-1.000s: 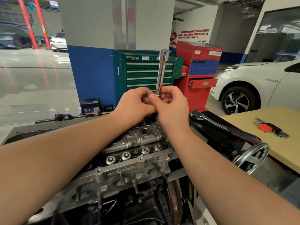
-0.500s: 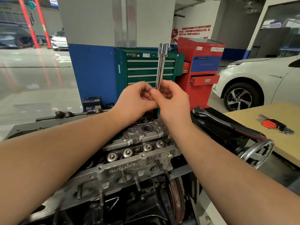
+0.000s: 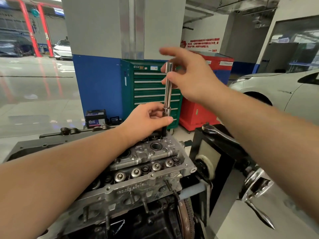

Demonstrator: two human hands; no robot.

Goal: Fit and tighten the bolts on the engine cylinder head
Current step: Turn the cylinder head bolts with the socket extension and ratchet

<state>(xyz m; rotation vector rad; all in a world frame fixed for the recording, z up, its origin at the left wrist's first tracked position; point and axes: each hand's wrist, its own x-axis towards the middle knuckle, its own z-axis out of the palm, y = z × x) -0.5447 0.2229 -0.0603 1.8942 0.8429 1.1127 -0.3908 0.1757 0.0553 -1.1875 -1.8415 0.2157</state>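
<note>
Pinching the lower end of a long, polished chrome extension bar [image 3: 167,87] with the left hand [image 3: 146,120], standing it upright at frame centre over the cast-aluminium cylinder head [image 3: 146,163], while loosely curling the right hand [image 3: 191,76] around its top.

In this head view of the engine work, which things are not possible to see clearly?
- Lower tip of the extension bar: hidden by the left hand and the cylinder head, so no bolt is visible.
- Right hand: its fingers are motion-blurred; whether they touch the bar is unclear.
- Cylinder head's left end: covered by the left forearm.
- Handwheel: blurred, partly behind the right arm.
</note>
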